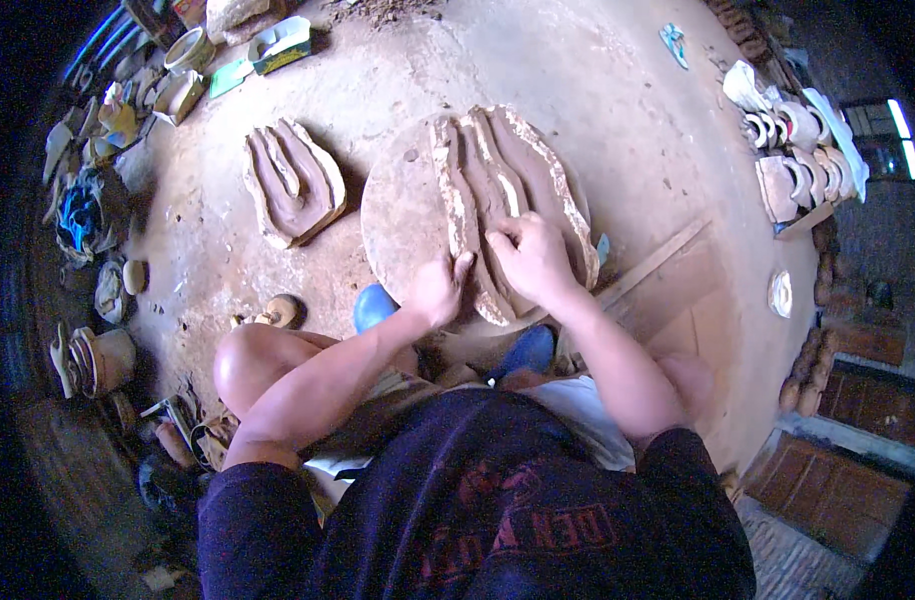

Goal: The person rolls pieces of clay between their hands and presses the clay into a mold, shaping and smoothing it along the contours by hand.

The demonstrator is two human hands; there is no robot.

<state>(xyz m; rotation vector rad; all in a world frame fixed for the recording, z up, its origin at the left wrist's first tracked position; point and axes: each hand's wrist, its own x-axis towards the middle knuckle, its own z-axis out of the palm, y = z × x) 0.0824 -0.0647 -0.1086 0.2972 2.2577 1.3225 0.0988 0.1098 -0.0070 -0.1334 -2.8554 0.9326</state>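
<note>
A long mould (462, 190) with pale, chipped rims lies on a round board (403, 205) in front of me. Brown clay (498, 185) lines its channels, and a raised ridge runs along the middle. My left hand (441, 288) is closed at the mould's near left rim, its thumb against the rim. My right hand (530, 258) has its fingers curled down at the clay beside the middle ridge. Whatever those fingertips hold, if anything, is hidden. Left of the board lies a smaller mould (296, 185), also lined with clay and with a curved inner channel.
A wooden plank (658, 262) lies on the floor at the right. Curved pale pieces (808, 175) are stacked farther right. Along the left stand a bucket (113, 360), a bag with blue plastic (78, 215) and boxes (281, 45). A blue rounded object (375, 307) sits by my knee.
</note>
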